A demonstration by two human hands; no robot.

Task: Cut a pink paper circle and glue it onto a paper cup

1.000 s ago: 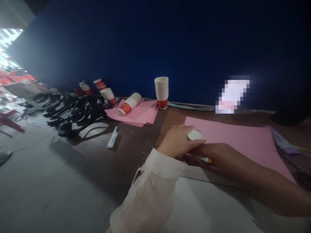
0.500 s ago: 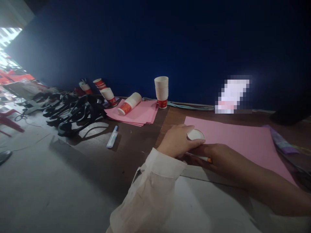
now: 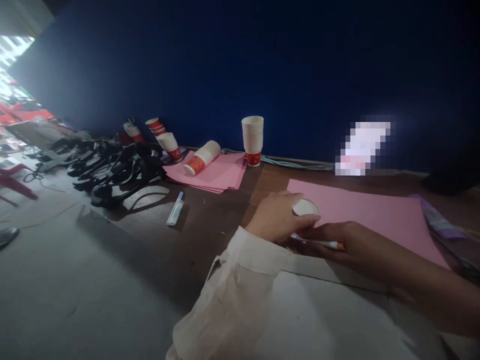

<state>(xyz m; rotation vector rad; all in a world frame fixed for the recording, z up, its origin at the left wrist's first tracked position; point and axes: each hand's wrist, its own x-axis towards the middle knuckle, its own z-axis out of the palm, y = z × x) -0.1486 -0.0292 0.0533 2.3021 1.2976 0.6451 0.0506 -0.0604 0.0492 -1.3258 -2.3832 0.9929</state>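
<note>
At the near edge of the worktop (image 3: pixel 210 220), the left hand (image 3: pixel 275 217) curls around an upturned paper cup (image 3: pixel 304 207) on the pink sheet (image 3: pixel 375 215), and the right hand (image 3: pixel 337 240) pinches a pen (image 3: pixel 318 243) beside it, so a slack grip could let the cup skid.

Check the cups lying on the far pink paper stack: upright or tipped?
Tipped. The nested cups lie on their side on the pink paper stack; the tall cup stack nearby stands upright.
</note>
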